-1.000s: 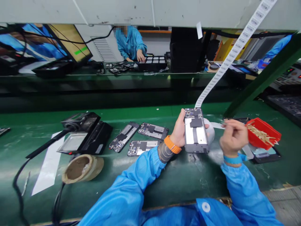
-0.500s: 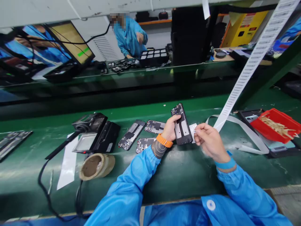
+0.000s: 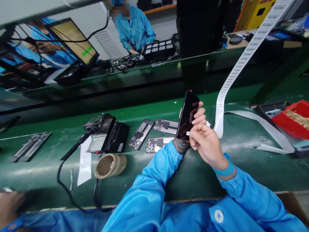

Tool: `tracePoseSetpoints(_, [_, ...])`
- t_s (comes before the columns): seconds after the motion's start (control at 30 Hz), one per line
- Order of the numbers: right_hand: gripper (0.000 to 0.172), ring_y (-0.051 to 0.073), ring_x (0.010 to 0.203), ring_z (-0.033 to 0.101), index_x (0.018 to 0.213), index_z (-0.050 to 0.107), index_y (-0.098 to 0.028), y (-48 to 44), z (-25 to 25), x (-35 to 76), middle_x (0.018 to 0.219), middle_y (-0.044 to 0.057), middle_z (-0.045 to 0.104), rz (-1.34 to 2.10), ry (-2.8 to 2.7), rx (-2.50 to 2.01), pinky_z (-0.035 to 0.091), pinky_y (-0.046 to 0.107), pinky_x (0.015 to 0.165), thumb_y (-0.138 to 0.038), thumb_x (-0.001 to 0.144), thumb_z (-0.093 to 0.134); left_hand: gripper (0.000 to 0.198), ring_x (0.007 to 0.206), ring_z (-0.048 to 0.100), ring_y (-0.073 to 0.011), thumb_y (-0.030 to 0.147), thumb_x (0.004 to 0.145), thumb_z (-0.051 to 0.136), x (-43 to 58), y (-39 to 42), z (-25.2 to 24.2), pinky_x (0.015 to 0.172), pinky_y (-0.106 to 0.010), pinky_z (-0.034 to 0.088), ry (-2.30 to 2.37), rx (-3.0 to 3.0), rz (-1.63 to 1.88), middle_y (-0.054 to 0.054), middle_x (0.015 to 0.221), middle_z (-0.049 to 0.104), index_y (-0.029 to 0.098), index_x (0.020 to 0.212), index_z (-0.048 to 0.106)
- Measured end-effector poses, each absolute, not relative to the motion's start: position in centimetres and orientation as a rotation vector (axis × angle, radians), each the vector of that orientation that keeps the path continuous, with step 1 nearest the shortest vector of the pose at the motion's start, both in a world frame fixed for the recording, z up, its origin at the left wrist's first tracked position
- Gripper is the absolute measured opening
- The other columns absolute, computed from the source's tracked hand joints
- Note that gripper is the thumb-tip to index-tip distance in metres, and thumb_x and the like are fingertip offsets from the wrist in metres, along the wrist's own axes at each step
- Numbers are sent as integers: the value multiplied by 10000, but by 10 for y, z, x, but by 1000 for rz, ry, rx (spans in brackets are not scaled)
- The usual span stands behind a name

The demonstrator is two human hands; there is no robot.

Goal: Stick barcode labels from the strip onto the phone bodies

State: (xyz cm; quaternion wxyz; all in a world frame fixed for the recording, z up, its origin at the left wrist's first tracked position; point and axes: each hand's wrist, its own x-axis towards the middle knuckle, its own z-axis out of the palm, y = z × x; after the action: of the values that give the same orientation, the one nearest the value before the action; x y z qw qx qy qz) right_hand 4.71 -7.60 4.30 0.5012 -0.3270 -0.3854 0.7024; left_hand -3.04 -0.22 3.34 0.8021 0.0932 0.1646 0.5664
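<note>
My left hand [image 3: 199, 115] is wrapped round a smartphone [image 3: 187, 112] from behind, fingers over its right edge. The dark glossy screen is turned towards me, and the palm is hidden. Between thumb and fingertips, my right hand [image 3: 207, 143] pinches a small white label [image 3: 188, 133] at the phone's lower part; whether it touches the screen I cannot tell. Beyond my left wrist lie several opened phones, one tilted phone [image 3: 141, 134], an upper phone [image 3: 166, 126] and a lower phone [image 3: 156, 144], partly covered by my sleeve.
A barcode label strip [image 3: 235, 72] hangs down on the right. A red tray [image 3: 288, 120] of pale strips stands beyond it. Left are a black device with a cable [image 3: 109, 137], a round brown pot [image 3: 114, 166] and two phone frames [image 3: 32, 146]. Another person's blurred hand [image 3: 9, 206] enters lower left.
The phone has been turned over, from its opened inner side to its screen, and raised. My right hand has brought the label across to the screen side. Another person's hand has appeared lower left.
</note>
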Motion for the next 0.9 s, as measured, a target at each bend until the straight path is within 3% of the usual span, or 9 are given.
tracePoseSetpoints(0.17, [235, 92, 400, 523, 746, 622, -180, -78, 49, 47, 493, -32, 611, 1579, -1074, -939, 447, 205, 389, -364, 781, 763, 463, 462, 215, -133, 357, 1029, 237, -28, -5, 40, 564, -292, 343, 432, 235, 1226, 37, 627, 289, 206, 1335, 549])
tracePoseSetpoints(0.3, [235, 97, 394, 537, 737, 631, -175, -79, 53, 45, 485, -28, 614, 1546, -1095, -991, 468, 206, 379, -364, 760, 769, 552, 453, 162, -132, 370, 1029, 146, -30, -2, 47, 544, -306, 325, 472, 227, 1229, 42, 612, 254, 152, 1315, 563])
tracePoseSetpoints(0.47, [235, 88, 394, 528, 729, 632, -171, -80, 53, 47, 481, -32, 601, 1551, -1127, -970, 472, 201, 384, -368, 764, 755, 646, 438, 53, -121, 412, 1033, 33, -30, -2, 55, 436, -297, 218, 441, 189, 1260, 55, 602, 217, 144, 1242, 582])
tracePoseSetpoints(0.6, [248, 88, 391, 517, 732, 616, -174, -79, 54, 48, 476, -37, 592, 1544, -1136, -979, 456, 201, 380, -383, 767, 743, 567, 438, 114, -123, 409, 1037, 109, -32, -1, 51, 451, -287, 262, 424, 217, 1266, 43, 602, 255, 173, 1284, 562])
tracePoseSetpoints(0.8, [246, 88, 407, 491, 764, 590, -183, -79, 52, 46, 494, -48, 562, 1500, -1211, -1012, 412, 211, 402, -398, 798, 702, 429, 422, 170, -94, 436, 1014, 269, -39, 8, 32, 405, -256, 204, 362, 355, 1217, 34, 617, 262, 203, 1015, 629])
tracePoseSetpoints(0.9, [257, 80, 472, 468, 745, 548, -198, -72, 40, 50, 546, -65, 512, 1365, -1318, -1054, 390, 213, 455, -377, 784, 727, 371, 419, 209, -81, 486, 958, 405, -38, 8, 33, 399, -245, 211, 374, 382, 1277, 37, 619, 282, 198, 978, 638])
